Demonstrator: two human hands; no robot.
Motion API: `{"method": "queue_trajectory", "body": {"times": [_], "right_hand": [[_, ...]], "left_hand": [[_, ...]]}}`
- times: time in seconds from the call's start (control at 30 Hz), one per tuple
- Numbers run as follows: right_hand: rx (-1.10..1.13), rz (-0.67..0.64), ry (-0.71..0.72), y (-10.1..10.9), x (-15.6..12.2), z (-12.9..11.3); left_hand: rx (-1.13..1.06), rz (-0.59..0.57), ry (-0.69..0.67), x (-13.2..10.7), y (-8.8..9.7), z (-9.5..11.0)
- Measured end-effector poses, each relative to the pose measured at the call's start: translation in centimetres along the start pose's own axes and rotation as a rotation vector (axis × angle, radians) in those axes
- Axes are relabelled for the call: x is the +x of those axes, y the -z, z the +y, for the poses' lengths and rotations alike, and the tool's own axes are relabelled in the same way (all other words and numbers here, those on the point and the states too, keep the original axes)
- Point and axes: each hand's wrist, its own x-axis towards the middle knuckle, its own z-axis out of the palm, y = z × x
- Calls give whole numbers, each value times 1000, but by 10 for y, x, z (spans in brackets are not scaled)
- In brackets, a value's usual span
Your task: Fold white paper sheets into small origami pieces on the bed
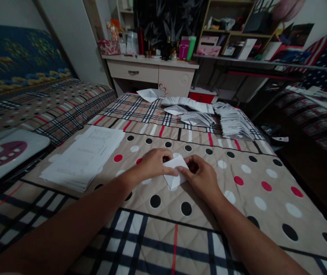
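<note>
Far left: flat sheet stack lay on bed quilt, near arm, likely kept as supply. Next, left hand with fingers curled narrow, pinching left edge of folded white paper. Paper sat flat on quilt between both hands, likely held down for a firm crease. Then right hand, fingers closed on right edge. Upper right: folded-piece pile, well apart.

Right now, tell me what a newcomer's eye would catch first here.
The left hand and right hand grip a folded white paper mid-bed on the dotted quilt. A stack of sheets lies to the left; heaps of folded papers spread along the far edge.
</note>
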Motion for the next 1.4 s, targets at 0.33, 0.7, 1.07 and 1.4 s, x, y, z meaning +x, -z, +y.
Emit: {"method": "queue_trajectory", "body": {"times": [0.33,0.7,1.07,1.4], "right_hand": [[499,111,159,2,-1,-5],[365,153,341,2,-3,-6],[371,285,346,3,-7,-12],[378,167,219,3,-5,-11]], "left_hand": [[-516,252,47,-2,-11,20],[-145,400,-228,-7,-12,30],[-74,295,-256,-8,-15,29],[-49,289,-234,-7,-14,29]]}}
